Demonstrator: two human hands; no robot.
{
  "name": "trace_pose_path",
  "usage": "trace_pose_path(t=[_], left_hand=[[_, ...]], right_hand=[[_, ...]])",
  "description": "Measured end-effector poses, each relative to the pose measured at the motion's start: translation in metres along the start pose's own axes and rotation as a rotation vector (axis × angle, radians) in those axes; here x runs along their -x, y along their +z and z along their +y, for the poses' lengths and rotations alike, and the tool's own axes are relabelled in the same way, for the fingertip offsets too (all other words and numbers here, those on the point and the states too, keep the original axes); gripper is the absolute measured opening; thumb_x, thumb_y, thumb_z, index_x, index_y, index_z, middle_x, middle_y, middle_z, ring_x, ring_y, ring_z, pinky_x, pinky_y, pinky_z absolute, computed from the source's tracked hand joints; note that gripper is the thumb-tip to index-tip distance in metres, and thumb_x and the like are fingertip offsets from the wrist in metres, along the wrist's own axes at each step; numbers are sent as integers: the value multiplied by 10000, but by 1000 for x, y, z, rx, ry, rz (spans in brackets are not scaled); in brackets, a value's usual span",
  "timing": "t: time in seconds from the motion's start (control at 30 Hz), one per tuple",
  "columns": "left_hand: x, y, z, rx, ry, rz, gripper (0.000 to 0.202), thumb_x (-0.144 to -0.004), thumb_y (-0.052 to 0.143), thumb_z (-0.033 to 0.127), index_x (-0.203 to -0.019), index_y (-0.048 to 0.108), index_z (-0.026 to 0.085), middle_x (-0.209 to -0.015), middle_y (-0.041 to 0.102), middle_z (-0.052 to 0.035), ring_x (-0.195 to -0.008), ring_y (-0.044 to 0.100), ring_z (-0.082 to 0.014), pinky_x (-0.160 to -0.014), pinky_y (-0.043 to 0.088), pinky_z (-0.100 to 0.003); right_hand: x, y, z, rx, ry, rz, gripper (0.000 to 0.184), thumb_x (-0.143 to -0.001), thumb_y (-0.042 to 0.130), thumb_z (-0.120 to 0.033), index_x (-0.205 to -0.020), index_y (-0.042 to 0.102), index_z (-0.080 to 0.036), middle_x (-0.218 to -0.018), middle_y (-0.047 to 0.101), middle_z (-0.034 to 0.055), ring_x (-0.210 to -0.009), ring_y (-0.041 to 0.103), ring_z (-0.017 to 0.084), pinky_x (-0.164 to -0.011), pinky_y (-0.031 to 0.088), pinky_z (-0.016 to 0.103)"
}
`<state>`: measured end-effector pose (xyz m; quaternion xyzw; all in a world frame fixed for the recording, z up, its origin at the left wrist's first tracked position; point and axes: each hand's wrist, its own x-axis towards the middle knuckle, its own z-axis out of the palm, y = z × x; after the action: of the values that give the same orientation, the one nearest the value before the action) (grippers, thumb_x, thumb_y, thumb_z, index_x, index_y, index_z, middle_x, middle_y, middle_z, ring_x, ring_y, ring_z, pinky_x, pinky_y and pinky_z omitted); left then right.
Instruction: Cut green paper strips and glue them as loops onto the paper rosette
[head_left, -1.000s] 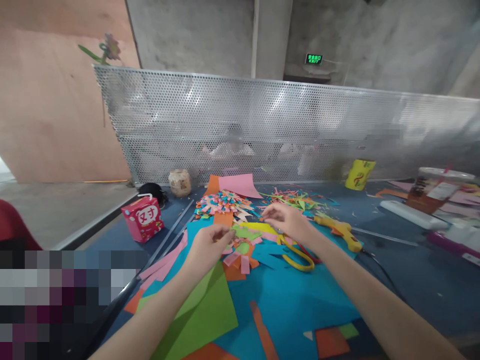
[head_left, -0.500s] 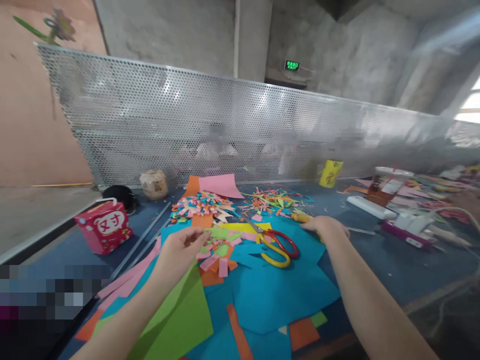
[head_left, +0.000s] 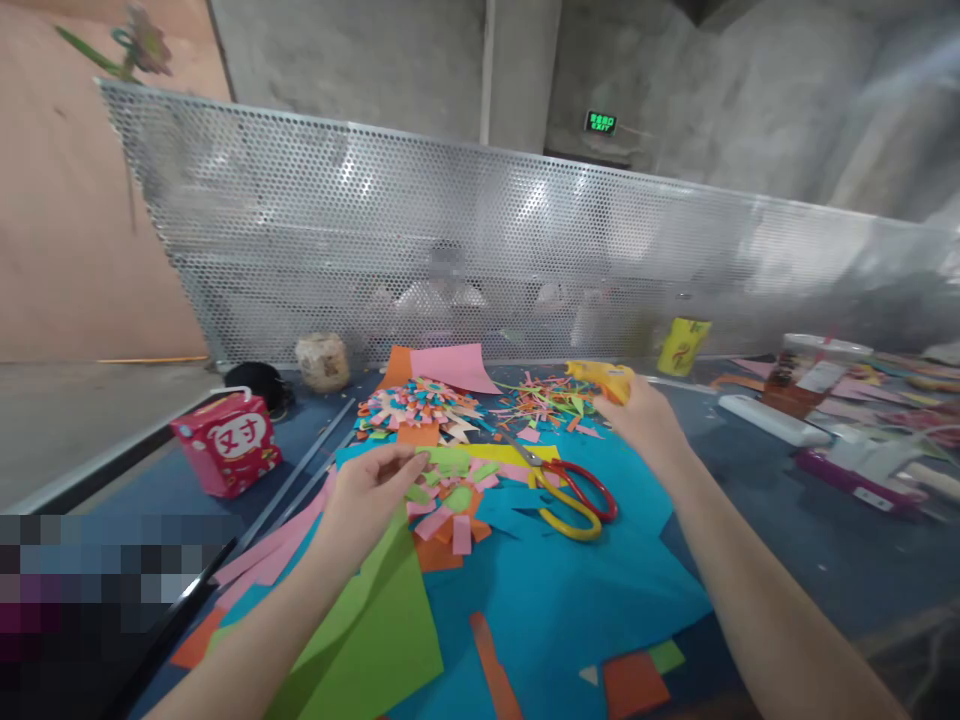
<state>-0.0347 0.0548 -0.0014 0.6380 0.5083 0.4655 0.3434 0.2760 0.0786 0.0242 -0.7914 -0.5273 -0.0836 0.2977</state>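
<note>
My right hand (head_left: 645, 420) is wrapped round the grip of a yellow glue gun (head_left: 600, 375), raised over the blue paper with its nozzle pointing left. My left hand (head_left: 379, 480) has thumb and fingers pinched at the edge of a green paper piece (head_left: 444, 460). Beside its fingertips lies a layered cluster of cut pink, green and orange paper (head_left: 457, 500). Scissors with red and yellow handles (head_left: 574, 500) rest partly open on a large blue sheet (head_left: 570, 600). A green sheet (head_left: 382, 630) lies under my left forearm.
Behind the cluster are a fringed paper mound (head_left: 420, 405) and thin paper scraps (head_left: 551, 400). A red carton (head_left: 225, 445) stands at left. To the right are a yellow can (head_left: 684, 346), a drink cup (head_left: 799, 380) and a power strip (head_left: 772, 420). A perforated metal screen (head_left: 300, 220) borders the back.
My right hand has lifted the glue gun from beside the blue paper, and its nozzle now shows higher up. My left hand keeps its pinch. The view has shifted slightly to the right.
</note>
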Motion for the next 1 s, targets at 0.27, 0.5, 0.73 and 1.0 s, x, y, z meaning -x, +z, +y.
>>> trace_pose_path(t=[0.27,0.5,0.73,1.0], left_hand=[[-12,-11,-11,-106,-29,106,280,-647,557,430,-678,629,160,-548,610,-2,-540,546,-141,-494,382,-230],[-9,-9,-9,-78,-37,63,233,-669,555,375,-683,636,158,-551,599,7,-522,518,-117,-501,378,-223],[-8,-8,-11,-29,-63,36,249,-678,554,381,-719,642,152,-601,625,-5,-544,524,-116,-507,377,-224],[-8,-8,-9,19,-74,30,234,-659,570,369,-680,629,143,-564,596,2,-526,501,-110,-507,370,-227]], right_hand=[[59,23,-58,-134,-560,132,171,-723,479,-342,-767,377,-212,-758,475,46,-584,471,165,-484,356,262],[70,28,-61,-123,-635,153,183,-728,489,-327,-764,349,-214,-775,462,44,-583,485,157,-455,347,242],[68,32,-59,-80,-664,175,152,-758,466,-309,-773,353,-209,-793,477,53,-585,500,158,-473,373,250],[69,32,-59,-29,-740,257,132,-777,455,-304,-781,367,-206,-768,470,53,-626,519,175,-470,384,243]])
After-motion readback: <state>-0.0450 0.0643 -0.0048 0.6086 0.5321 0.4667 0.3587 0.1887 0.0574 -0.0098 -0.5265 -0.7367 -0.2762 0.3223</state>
